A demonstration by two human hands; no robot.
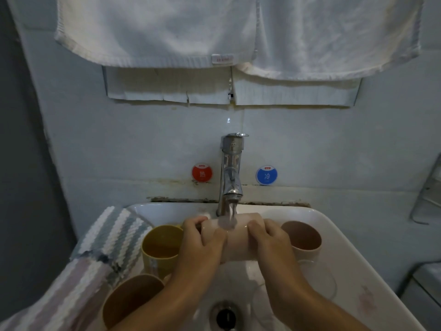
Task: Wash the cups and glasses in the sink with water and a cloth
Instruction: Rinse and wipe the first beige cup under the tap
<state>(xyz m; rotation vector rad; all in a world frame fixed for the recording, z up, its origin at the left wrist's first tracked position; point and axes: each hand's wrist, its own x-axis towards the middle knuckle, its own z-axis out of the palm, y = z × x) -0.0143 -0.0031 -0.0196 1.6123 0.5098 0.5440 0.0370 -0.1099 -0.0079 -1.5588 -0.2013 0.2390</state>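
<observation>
white sink (334, 237): you're gripping a wet, likely slippery pale cup (235, 240) with left hand (202, 244) and right hand (269, 240) curled round its sides.

Dim pale tiled wall (334, 144), hanging towels (167, 32)

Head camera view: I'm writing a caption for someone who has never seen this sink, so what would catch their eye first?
First, the two hands, left hand and right hand, gripping a pale cup sideways under the running tap at the middle. Next, the yellow cup on the sink's left side and the striped cloth draped over the left rim. Above, white towels hang on the wall.
</observation>
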